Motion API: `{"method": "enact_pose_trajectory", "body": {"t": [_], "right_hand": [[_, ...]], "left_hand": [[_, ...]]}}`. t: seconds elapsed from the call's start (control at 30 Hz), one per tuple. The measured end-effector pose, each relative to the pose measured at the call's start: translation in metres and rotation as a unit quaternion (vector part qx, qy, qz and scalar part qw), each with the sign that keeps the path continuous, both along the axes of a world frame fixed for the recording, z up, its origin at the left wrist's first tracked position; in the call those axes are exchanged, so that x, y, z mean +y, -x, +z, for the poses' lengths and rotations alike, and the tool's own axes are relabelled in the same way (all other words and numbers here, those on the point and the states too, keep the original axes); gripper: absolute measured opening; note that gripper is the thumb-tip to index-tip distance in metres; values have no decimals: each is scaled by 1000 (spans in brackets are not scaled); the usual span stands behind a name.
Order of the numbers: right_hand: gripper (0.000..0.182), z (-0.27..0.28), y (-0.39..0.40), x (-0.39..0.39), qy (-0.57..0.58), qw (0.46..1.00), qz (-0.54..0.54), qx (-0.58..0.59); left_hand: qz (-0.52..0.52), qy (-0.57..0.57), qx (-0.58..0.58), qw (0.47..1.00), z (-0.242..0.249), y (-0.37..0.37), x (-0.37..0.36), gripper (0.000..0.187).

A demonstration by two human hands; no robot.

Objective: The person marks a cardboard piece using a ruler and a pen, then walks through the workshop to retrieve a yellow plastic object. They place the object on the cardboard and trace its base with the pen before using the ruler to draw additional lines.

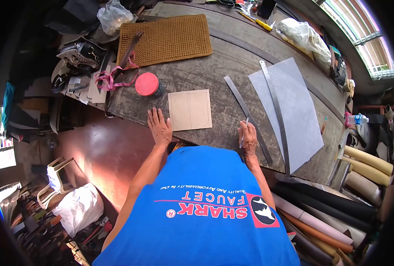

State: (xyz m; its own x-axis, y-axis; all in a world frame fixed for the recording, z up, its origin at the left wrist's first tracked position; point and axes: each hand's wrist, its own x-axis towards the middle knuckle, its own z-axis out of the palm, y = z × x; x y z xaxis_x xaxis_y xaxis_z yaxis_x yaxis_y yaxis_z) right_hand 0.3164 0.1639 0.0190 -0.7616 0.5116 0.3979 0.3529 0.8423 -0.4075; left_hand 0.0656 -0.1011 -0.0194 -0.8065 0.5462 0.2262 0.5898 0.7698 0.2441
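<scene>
Gripping pen (pixel 244 131), right-hand fingers (pixel 249 133) (curled).

Left arm: bare, reaching forward from the blue-shirted torso up to the near edge of the bench.
Left hand (pixel 159 126): palm down, flat on the bench just inside its near edge, fingers (pixel 154 114) spread slightly and pointing away from the body; nothing gripped.
Right arm: bare, bent at the elbow, forearm rising along the right side of the torso to the same near edge.
Right hand (pixel 249 138): resting at the near edge of the bench, back of the hand upward, fingers curled closed around a thin pen (pixel 245 130) that stands nearly upright above the knuckles.
Spacing: hands well apart, both level along the near edge.
</scene>
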Motion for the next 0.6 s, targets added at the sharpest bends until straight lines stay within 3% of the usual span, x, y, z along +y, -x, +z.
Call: {"method": "enact_pose_trajectory", "body": {"t": [0.03,0.17,0.6], "right_hand": [[36,-8,1,-4,3,999,-3,-37],[34,-20,0,-8,-41,994,-15,-98],[35,-16,3,-10,-26,994,-23,-102]], "left_hand": [[-2,-1,-1,1000,1,-1,0,57],[0,-2,-2,1000,-1,0,0,57],[-2,-7,6,1000,2,-1,2,58]]}}
